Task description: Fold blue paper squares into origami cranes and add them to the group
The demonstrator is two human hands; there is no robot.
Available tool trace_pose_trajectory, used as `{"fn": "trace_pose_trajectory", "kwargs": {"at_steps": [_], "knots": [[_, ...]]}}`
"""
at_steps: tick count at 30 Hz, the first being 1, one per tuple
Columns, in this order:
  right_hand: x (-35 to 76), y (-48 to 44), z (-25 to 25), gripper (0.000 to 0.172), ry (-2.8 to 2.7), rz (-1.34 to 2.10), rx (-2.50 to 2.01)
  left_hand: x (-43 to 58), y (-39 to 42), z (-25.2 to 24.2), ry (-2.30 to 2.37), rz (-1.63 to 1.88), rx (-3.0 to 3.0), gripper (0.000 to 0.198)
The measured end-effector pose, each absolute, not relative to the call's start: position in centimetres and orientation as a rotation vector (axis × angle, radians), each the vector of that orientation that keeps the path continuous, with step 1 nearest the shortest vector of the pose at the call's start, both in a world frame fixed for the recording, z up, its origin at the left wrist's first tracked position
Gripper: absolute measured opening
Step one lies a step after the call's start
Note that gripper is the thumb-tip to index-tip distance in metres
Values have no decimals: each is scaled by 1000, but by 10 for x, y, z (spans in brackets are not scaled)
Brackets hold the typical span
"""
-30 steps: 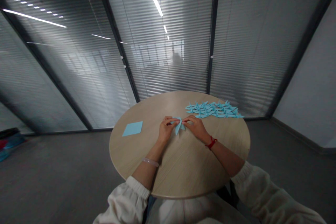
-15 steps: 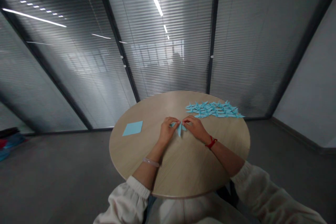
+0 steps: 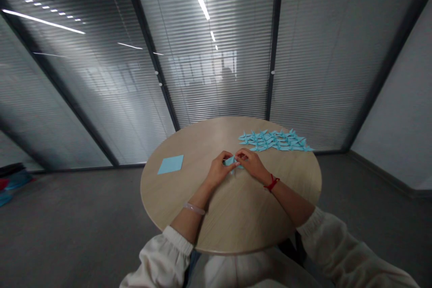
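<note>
Near the middle of the round wooden table, a partly folded light-blue paper (image 3: pixel 229 161) is pinched between my two hands. My left hand (image 3: pixel 218 170) holds it from the left, its thumb stretched across the front and covering the lower part. From the right, my right hand (image 3: pixel 250 163) grips the same paper with its fingertips. The fingers hide much of the paper, so its exact shape cannot be made out. Just beyond my right hand lie rows of folded light-blue paper cranes (image 3: pixel 275 140), close together.
A flat light-blue sheet (image 3: pixel 170 164) lies on the left part of the round table (image 3: pixel 249 225). Glass panels with blinds (image 3: pixel 222 99) stand behind the table. Dark and blue items (image 3: pixel 15 177) are on the floor at far left.
My left hand has shifted slightly right, its thumb now across the paper. The pointed flaps that hung down between my hands are mostly covered or turned away.
</note>
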State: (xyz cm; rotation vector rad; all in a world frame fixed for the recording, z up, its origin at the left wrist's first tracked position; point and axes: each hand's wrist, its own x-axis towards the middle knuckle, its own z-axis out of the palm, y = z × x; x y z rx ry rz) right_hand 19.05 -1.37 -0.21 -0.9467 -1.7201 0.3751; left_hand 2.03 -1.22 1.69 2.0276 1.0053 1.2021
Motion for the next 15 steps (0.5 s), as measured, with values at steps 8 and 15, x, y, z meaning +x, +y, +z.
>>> {"fn": "trace_pose_trajectory", "kwargs": {"at_steps": [8,15], "knots": [[189,-17,1,16,-1672,384,-921,17,-2,11,914,1239,1998,23],[191,-15,0,11,-1738,224,-863,16,-5,11,936,1195,2103,39]]}}
